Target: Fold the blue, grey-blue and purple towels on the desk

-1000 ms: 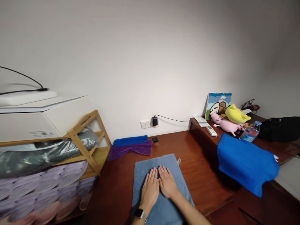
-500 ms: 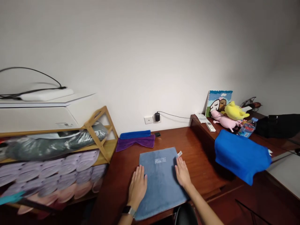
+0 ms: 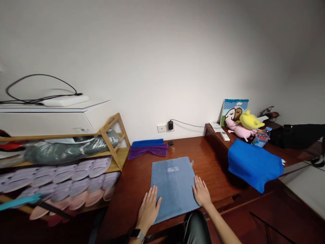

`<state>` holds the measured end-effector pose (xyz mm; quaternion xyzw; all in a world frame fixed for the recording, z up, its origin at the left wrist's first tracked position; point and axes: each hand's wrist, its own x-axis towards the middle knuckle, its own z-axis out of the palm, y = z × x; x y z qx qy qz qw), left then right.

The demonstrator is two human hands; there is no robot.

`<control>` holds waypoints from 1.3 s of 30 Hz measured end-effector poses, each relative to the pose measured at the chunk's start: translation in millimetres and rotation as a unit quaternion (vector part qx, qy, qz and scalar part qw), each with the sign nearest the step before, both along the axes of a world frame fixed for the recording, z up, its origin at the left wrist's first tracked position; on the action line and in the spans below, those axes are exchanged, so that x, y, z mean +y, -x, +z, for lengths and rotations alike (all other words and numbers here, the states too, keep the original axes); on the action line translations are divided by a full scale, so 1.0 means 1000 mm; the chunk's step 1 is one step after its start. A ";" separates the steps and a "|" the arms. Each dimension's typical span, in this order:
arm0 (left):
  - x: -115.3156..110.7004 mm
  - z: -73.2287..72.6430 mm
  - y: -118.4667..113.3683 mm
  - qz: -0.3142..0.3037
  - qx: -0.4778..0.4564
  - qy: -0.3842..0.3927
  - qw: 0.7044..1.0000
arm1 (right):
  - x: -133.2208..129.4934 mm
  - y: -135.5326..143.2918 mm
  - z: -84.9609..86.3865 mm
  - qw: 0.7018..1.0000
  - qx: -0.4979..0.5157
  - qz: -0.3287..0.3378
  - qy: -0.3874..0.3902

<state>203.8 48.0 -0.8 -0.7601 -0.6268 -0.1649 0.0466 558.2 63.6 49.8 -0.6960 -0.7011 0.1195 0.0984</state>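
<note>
You are pressing both hands flat on the desk (image 3: 215, 162), fingers spread and nothing clasped in either grip. Your left hand (image 3: 148, 210) is lying palm down with its fingertips touching the left edge of the grey-blue towel (image 3: 174, 184), a smartwatch (image 3: 137, 234) showing on that wrist. Your right hand (image 3: 201, 192) is resting open in the same way, its fingers just overlapping the towel's right edge. The towel is lying spread flat between your two grips, with a line of white lettering near its far end (too small to read).

Beyond your grips, against the wall, a folded blue cloth (image 3: 147, 143) is sitting on top of a purple cloth (image 3: 147, 150), with a wall socket and black charger (image 3: 170, 125) just above them. Well to the right of your right grip, a bright blue towel (image 3: 254, 164) is hanging over the edge of a raised ledge, and behind it a water bottle (image 3: 260, 139), a pink plush toy (image 3: 238, 130) and a yellow plush toy (image 3: 248, 120) are lying together. To the left of your left grip, a wooden shelf (image 3: 115, 142) is holding rows of rolled pale towels (image 3: 76, 174).
</note>
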 end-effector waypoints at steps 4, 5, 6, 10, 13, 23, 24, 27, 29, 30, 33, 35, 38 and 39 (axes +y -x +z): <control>0.003 0.006 -0.010 -0.004 -0.008 -0.059 0.998 | 0.000 0.009 0.011 0.999 0.037 0.018 -0.034; 0.008 0.011 -0.017 -0.015 -0.009 -0.070 0.997 | 0.004 0.019 0.015 0.997 0.048 0.024 -0.060; 0.015 0.016 -0.025 -0.028 -0.010 -0.077 0.997 | 0.010 0.031 0.020 0.994 0.057 0.032 -0.084; 0.059 0.037 -0.066 -0.059 0.001 -0.062 0.996 | 0.045 0.086 0.033 0.988 0.075 0.081 -0.112; 0.089 0.031 -0.080 -0.064 0.007 -0.014 0.998 | 0.070 0.109 0.023 0.989 0.076 0.099 -0.080; 0.096 -0.003 -0.034 -0.006 -0.023 0.011 1.000 | 0.084 0.030 0.005 1.000 -0.010 -0.007 0.010; 0.096 -0.001 -0.026 0.007 -0.023 0.015 1.000 | 0.085 0.025 0.009 1.000 -0.013 -0.008 0.018; 0.089 0.000 0.003 0.058 -0.026 0.024 0.998 | 0.082 0.018 0.021 0.999 0.000 0.002 0.034; 0.076 0.002 0.015 0.073 -0.029 0.020 0.997 | 0.072 0.022 0.025 1.000 0.013 0.005 0.022; 0.067 0.004 0.014 0.068 -0.029 0.011 0.997 | 0.064 0.028 0.025 1.000 0.017 0.008 0.004; 0.039 0.014 -0.016 -0.004 -0.022 -0.028 0.999 | 0.030 0.056 0.017 0.996 0.032 0.037 -0.069; 0.023 0.021 -0.049 -0.077 -0.014 -0.027 0.997 | 0.006 0.078 0.007 0.992 0.048 0.077 -0.089; 0.011 0.022 -0.082 -0.133 -0.004 0.008 0.991 | -0.016 0.094 -0.007 0.990 0.062 0.110 -0.067; 0.009 0.020 -0.084 -0.129 -0.003 0.017 0.992 | -0.020 0.093 -0.009 0.991 0.061 0.106 -0.059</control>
